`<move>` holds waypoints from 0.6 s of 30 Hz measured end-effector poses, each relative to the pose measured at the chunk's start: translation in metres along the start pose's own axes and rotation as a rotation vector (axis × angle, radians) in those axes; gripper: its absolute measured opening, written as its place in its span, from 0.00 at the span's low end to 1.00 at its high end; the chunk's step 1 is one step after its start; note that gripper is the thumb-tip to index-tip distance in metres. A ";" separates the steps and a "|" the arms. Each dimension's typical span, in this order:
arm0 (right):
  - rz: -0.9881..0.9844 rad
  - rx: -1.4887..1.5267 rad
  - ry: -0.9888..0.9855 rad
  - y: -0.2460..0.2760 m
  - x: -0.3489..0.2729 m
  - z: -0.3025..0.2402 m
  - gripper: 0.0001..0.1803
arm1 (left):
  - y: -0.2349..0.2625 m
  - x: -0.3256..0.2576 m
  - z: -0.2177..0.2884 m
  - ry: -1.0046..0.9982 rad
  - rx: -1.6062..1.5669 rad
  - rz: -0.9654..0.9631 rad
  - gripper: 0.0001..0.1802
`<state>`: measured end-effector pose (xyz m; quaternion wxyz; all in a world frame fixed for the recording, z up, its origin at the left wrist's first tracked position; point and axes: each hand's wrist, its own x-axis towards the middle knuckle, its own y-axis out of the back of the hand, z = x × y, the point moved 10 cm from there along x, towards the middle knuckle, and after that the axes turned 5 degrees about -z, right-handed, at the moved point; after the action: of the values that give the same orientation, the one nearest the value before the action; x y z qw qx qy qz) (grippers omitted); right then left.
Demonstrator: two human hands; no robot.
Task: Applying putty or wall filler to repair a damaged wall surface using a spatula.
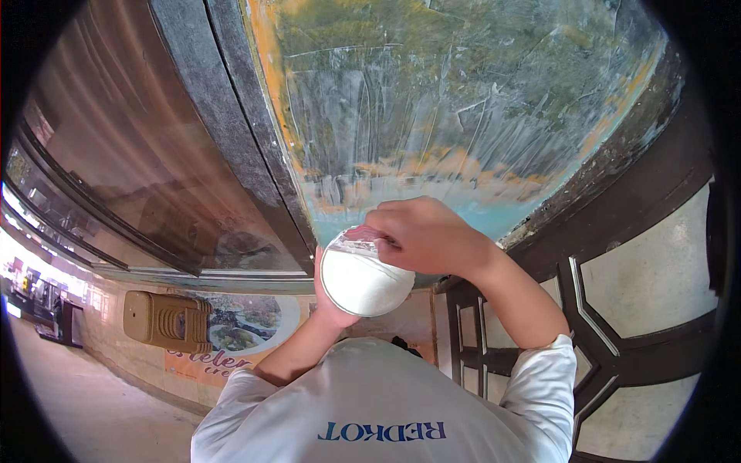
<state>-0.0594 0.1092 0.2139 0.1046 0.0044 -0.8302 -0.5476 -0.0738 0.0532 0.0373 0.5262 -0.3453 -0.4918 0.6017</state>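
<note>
Tub (367, 285), round and white, left hand (333, 310) mostly hidden behind it

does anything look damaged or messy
Yes: the wall panel, upper middle, looks uneven, with patchy grey, green and orange areas and pale streaks rather than one even colour. The dark frame along its right edge has pale flecks.

The person wears a pale white shirt (409, 386) of soft cloth, with a row of blue capital lettering (382, 430), upside down in this view, across the fabric. The short left sleeve (231, 397) and right sleeve (544, 378) are loose and creased, with the right sleeve gathered in folds. Left hand (333, 310), right hand (428, 231) and both forearms (521, 301) are bare.
</note>
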 end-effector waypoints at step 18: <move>-0.143 0.059 -0.030 -0.070 0.003 0.009 0.15 | 0.051 -0.018 -0.007 -0.016 -0.046 0.119 0.48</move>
<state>-0.0715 0.0891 0.1472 0.0528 0.0586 -0.8451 -0.5288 -0.0786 0.0393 -0.0150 0.4776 -0.3811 -0.4884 0.6230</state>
